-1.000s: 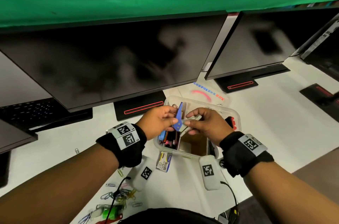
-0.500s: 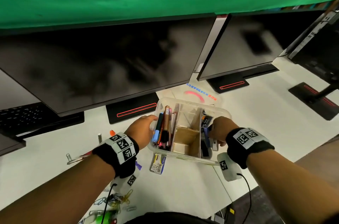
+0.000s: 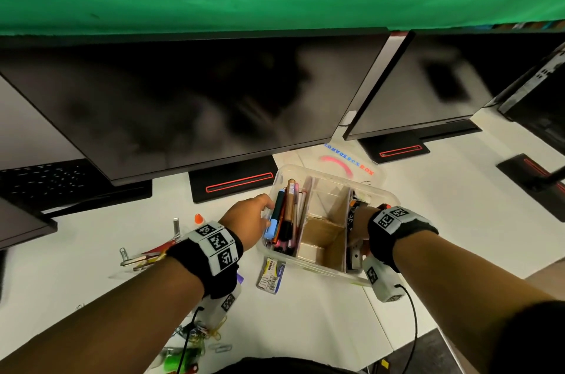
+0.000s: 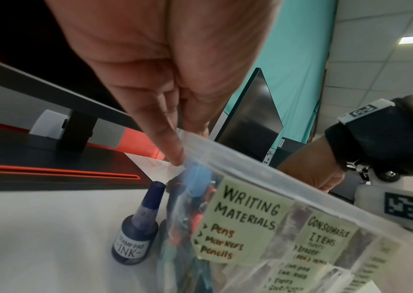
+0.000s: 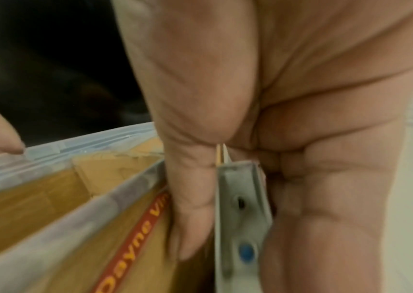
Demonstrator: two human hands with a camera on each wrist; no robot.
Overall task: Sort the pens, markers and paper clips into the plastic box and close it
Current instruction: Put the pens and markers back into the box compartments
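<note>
The clear plastic box (image 3: 379, 190) stands open on the white desk, split by cardboard dividers. Pens and markers (image 3: 286, 217) lie in its left compartment. My left hand (image 3: 260, 216) pinches the box's left rim; in the left wrist view its fingertips (image 4: 173, 146) sit on the rim above a "Writing Materials" label (image 4: 240, 224). My right hand (image 3: 357, 228) is down in the right compartment and grips a grey metal tool (image 5: 240, 218) with a blue stud. Loose paper clips (image 3: 201, 337) and red pens (image 3: 153, 252) lie on the desk at the left.
The clear lid (image 3: 348, 162) lies behind the box. A small staples pack (image 3: 270, 275) lies in front of it and a stamp pad ink bottle (image 4: 135, 239) stands beside it. Dark monitors (image 3: 183, 104) and their stands (image 3: 232, 181) close off the back.
A second ago both hands held a blue tool above the box. They have since parted: the left went to the left rim, the right sank into the right compartment.
</note>
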